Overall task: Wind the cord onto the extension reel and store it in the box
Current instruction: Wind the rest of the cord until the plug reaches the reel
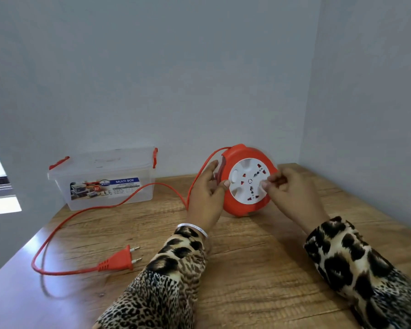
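Head view, my left hand gripping the upright orange extension reel by its edge, my right hand pinching at its white socket face, orange cord trailing left of my hands across the wooden table, plug beside my left sleeve, lidded clear box farther left against the wall.

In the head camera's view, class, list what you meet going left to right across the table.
Clear storage box → orange plug → left hand → orange-and-white extension reel → right hand.
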A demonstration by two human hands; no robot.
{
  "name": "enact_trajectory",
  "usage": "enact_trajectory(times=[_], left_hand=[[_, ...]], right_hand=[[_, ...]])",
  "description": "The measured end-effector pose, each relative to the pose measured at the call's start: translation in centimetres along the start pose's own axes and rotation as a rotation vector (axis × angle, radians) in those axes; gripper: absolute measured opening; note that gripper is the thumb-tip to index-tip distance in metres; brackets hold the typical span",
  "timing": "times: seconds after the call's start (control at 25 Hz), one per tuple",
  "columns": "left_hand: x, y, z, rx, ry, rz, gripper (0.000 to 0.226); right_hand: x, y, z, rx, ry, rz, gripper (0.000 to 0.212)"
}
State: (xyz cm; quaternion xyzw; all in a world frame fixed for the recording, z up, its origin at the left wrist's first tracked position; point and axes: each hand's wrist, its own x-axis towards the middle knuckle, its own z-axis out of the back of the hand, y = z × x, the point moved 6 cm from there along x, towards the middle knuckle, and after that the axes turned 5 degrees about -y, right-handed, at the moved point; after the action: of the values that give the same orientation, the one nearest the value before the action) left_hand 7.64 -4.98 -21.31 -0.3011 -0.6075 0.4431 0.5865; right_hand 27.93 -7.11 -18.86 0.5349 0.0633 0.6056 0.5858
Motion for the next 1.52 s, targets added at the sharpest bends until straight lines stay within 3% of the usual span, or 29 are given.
enact_trajectory(times=[0.08,0.2,0.36,0.6,0.76,1.0,1.2,1.36,1.44,1.52], left_hand=[[0.4,0.0,0.4,-0.042,0.023,0.029,0.053],[0.3,-0.9,0.6,-0.075,0.090,0.000,0.052],[0.0,-2.2,0.5,-0.063,0.157,-0.056,0.053],[-0.3,-2.5,0.4,-0.081,0.188,-0.060,0.050],[-0.1,-2.5,0.6,-0.048,0.173,-0.072,0.048],[-0.1,-2.7,0.5,0.014,0.136,-0.129,0.048],[-0.4,-2.2,-0.2,0.056,0.114,-0.115,0.051],[-0.6,-2.3,-0.3,0.099,0.064,-0.138,0.050],[-0.8,-1.9,-0.4,0.066,0.060,-0.130,0.049],[-1.2,-1.4,-0.7,0.032,0.042,-0.094,0.050]], right_hand=[[-0.5,2.4,-0.2,-0.145,0.038,0.366,0.015],[-2.0,4.1,-2.4,-0.323,0.247,0.670,0.041],[-2.0,3.9,-3.6,-0.630,0.262,0.731,0.050],[-2.4,4.3,-3.5,-0.741,0.150,0.817,0.054],[-2.8,4.9,-3.0,-0.740,0.064,0.864,0.042],[-3.0,5.0,-3.0,-0.749,0.000,0.821,0.043],[-1.3,2.9,-3.2,-0.705,0.028,0.516,0.052],[-1.6,2.3,-3.0,-0.623,-0.001,0.463,0.052],[-1.5,1.7,-2.6,-0.424,-0.027,0.321,0.056],[-1.0,0.4,-2.8,-0.084,0.025,0.031,0.068]])
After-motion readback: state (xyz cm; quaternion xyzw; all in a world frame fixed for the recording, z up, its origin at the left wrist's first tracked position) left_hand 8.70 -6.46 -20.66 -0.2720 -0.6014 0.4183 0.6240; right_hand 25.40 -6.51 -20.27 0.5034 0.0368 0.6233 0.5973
